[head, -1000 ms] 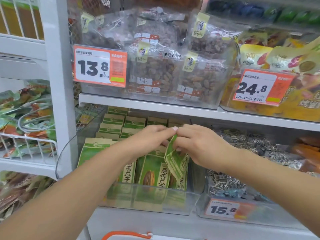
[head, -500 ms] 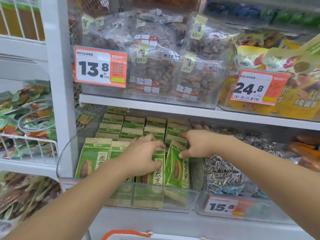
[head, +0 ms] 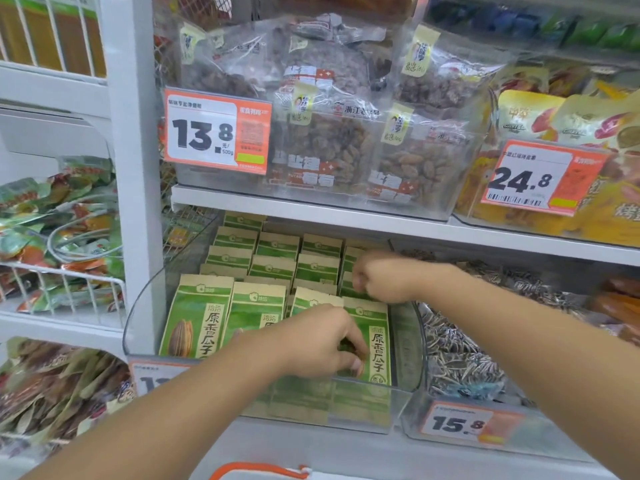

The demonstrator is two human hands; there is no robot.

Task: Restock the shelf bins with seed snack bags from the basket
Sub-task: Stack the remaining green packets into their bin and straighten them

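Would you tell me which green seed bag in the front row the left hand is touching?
The rightmost front-row bag; the left hand has its fingertips on that bag's front, while the two leftmost bags stand untouched.

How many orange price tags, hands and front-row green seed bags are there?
Orange price tags: 4 (one partly hidden by an arm)
Hands: 2, left hand and right hand
Front-row green seed bags: 4
Total: 10
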